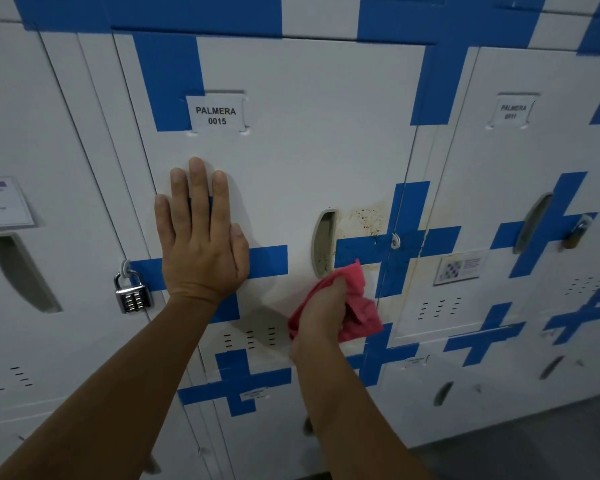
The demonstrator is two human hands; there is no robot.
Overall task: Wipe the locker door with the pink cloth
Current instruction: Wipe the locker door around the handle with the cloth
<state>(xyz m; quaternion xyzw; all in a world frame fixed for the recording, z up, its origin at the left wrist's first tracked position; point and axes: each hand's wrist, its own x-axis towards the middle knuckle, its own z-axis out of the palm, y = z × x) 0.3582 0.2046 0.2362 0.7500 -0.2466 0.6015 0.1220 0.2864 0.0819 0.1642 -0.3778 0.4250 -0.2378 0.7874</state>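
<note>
The white locker door [309, 133] with blue cross stripes and a label reading PALMERA 0015 fills the middle of the view. My left hand [201, 233] lies flat against it with straight fingers, left of the recessed handle slot [323, 242]. My right hand [323, 313] grips the bunched pink cloth [357, 303] and holds it against the door's lower right, just below the slot. Brown rust stains [368, 220] mark the paint to the right of the slot, above the cloth.
A silver combination padlock [131, 294] hangs on the neighbouring locker at the left. The locker at the right carries a brass padlock [574, 237] and a small sticker [459, 268]. More locker doors sit below, and grey floor [551, 441] shows at bottom right.
</note>
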